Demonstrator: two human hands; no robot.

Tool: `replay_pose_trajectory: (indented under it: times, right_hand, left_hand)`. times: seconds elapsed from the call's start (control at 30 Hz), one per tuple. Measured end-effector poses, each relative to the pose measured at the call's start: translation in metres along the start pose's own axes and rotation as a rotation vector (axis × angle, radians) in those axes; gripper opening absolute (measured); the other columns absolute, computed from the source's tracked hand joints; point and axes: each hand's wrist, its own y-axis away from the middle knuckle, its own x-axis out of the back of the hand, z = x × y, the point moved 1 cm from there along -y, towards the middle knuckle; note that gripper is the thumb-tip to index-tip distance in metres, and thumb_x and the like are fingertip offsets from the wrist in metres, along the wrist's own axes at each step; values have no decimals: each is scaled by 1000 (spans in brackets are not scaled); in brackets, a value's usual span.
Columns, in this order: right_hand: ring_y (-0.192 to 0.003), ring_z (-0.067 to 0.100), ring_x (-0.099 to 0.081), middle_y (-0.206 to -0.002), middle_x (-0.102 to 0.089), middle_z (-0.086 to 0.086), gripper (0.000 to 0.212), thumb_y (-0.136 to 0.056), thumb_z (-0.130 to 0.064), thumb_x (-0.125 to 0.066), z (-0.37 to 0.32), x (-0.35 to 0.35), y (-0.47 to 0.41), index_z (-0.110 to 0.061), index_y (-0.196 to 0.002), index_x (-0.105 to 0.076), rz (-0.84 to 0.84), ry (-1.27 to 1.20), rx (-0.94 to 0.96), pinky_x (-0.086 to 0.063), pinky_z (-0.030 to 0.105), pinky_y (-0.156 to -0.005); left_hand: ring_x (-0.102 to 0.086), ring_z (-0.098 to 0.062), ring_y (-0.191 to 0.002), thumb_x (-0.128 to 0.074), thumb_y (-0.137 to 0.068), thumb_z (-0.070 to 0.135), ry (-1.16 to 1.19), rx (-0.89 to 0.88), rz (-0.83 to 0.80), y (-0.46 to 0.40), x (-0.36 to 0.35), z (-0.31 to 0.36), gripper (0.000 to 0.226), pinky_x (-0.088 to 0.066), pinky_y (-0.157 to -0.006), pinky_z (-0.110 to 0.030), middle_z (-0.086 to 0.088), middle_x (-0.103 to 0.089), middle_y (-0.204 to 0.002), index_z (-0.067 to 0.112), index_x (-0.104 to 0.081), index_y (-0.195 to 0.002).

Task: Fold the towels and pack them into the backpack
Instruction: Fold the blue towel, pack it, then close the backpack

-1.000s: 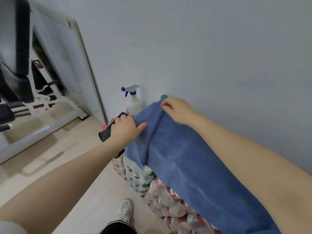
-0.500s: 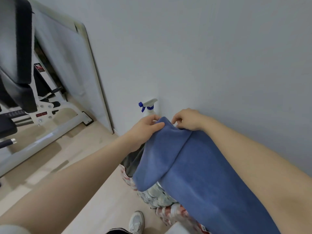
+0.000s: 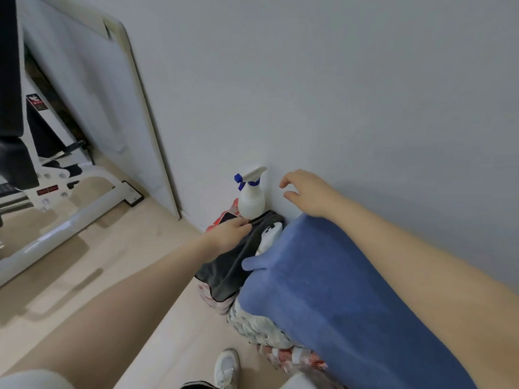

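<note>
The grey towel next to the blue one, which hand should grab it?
Probably the left hand: it already rests on the grey towel. The right hand is open, up by the wall, beyond the blue towel.

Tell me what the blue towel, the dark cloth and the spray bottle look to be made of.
Blue towel: soft matte pile, probably microfibre or terry, with a fuzzy nap and rounded folds. Dark cloth: similar plush fabric, dark grey, with a stitched edge. Spray bottle: smooth, semi-glossy white plastic with a blue trigger.

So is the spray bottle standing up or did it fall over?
Standing up. The spray bottle sits by the wall with its blue-and-white trigger head on top.
</note>
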Motion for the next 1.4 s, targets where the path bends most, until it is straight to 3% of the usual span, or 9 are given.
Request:
replay_pose_trajectory:
  times: [0.3, 0.5, 0.63, 0.73, 0.87, 0.93, 1.03, 1.23, 1.4]
  right_hand:
    - [-115, 24, -51, -128, -56, 7, 32, -96, -14, -37, -31, -31, -20, -12, -122, -55, -339, 43, 3, -38, 31, -98]
    - [-120, 11, -49, -127, -57, -5, 39, -94, -3, -36, -40, -19, -28, -20, -121, -58, -282, -190, 67, -30, 25, -108]
    - [-120, 0, -45, -123, -57, -15, 63, -80, 5, -45, -51, 9, -24, -36, -128, -48, -548, -382, 147, -35, 20, -102]
    - [-109, 11, -56, -99, -64, -10, 51, -69, -10, -49, -54, 22, -18, -35, -113, -57, -665, -262, 160, -42, 25, -96]
    - [-78, 18, -54, -80, -63, 3, 10, -79, -11, -57, -38, 28, -17, -18, -78, -64, -474, -7, 150, -44, 30, -74]
    - [-73, 19, -50, -70, -56, -2, 20, -80, -11, -56, -25, 33, -16, -24, -64, -54, -359, 205, 157, -40, 30, -64]
    - [-84, 23, -54, -88, -59, 1, 8, -83, -15, -54, -2, 39, -12, -18, -82, -61, -214, 385, 103, -46, 35, -74]
    - [-87, 30, -55, -101, -60, 11, 19, -87, -7, -42, 14, 48, -6, -13, -98, -56, 72, 327, 6, -41, 33, -69]
    - [-62, 30, -62, -77, -60, 9, 19, -88, -2, -43, -2, 66, -13, -6, -92, -61, 460, -74, -13, -51, 36, -75]
  left_hand:
    - [-58, -15, -110, -41, -90, 57, 544, 222, -312, -1, -42, -37, 50, -40, -102, -30, 1, -66, -114, 18, -62, -113]
    - [-62, -13, -89, -64, -82, 29, 637, -155, -250, 13, 0, -19, 31, -52, -85, -28, -5, -65, -99, 6, -60, -101]
    - [-50, -21, -88, -63, -72, 45, 464, -370, -112, 27, 25, 6, 65, -42, -85, -43, -12, -54, -94, -10, -50, -103]
    - [-52, -11, -81, -59, -77, 41, 397, -446, -49, 34, 29, 16, 39, -44, -79, -29, -1, -57, -85, 4, -59, -90]
    - [-40, -10, -62, -61, -82, 36, 334, -418, 22, 40, 27, 22, 25, -33, -60, -24, 3, -46, -67, 20, -47, -71]
    - [-44, -14, -63, -65, -82, 33, 330, -365, 30, 41, 28, 21, 19, -38, -64, -27, -7, -52, -69, 24, -50, -77]
    - [-55, -14, -77, -71, -78, 30, 278, -248, 50, 43, 34, 17, 26, -42, -80, -25, -9, -60, -81, 27, -56, -99]
    - [-48, -12, -62, -68, -73, 35, 139, -196, -53, 56, 53, 6, 24, -35, -60, -21, 4, -53, -65, 21, -55, -60]
    - [-52, -15, -58, -60, -88, 22, 607, -231, 89, 64, 66, 10, 21, -42, -47, -21, 3, -60, -63, 19, -54, -67]
